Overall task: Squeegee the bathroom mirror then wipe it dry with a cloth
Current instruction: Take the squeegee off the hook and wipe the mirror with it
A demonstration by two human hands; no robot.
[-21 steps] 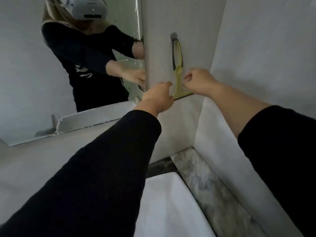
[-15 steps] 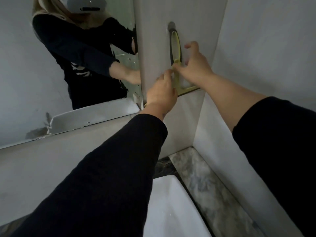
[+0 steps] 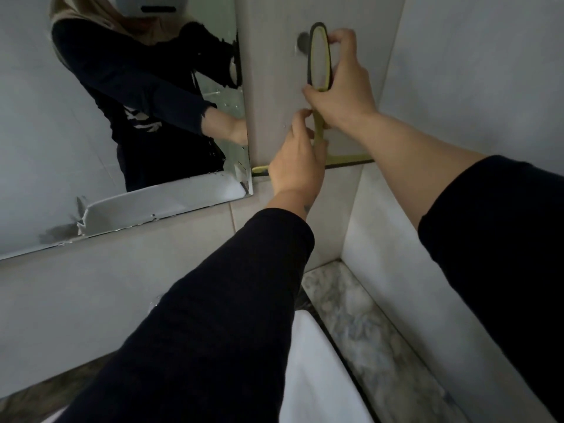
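A yellow-green squeegee point(image 3: 319, 61) hangs upright on the tiled wall from a round hook point(image 3: 302, 44), its looped handle on top and its blade point(image 3: 348, 160) across the bottom. My right hand point(image 3: 341, 83) is closed around the handle loop. My left hand point(image 3: 297, 163) holds the squeegee's lower stem just above the blade and covers the blade's middle. The mirror point(image 3: 36, 123) fills the wall to the left and reflects a person in a black top. No cloth is in view.
A white sink basin point(image 3: 317, 367) lies below, with a marble counter strip point(image 3: 366, 325) to its right. A side wall point(image 3: 473, 87) closes the corner on the right. Water drops and smears mark the mirror's lower edge point(image 3: 122, 227).
My right hand has climbed from the blade's level up to the handle loop and closed on it. My left hand has shifted right onto the stem. The view has moved closer.
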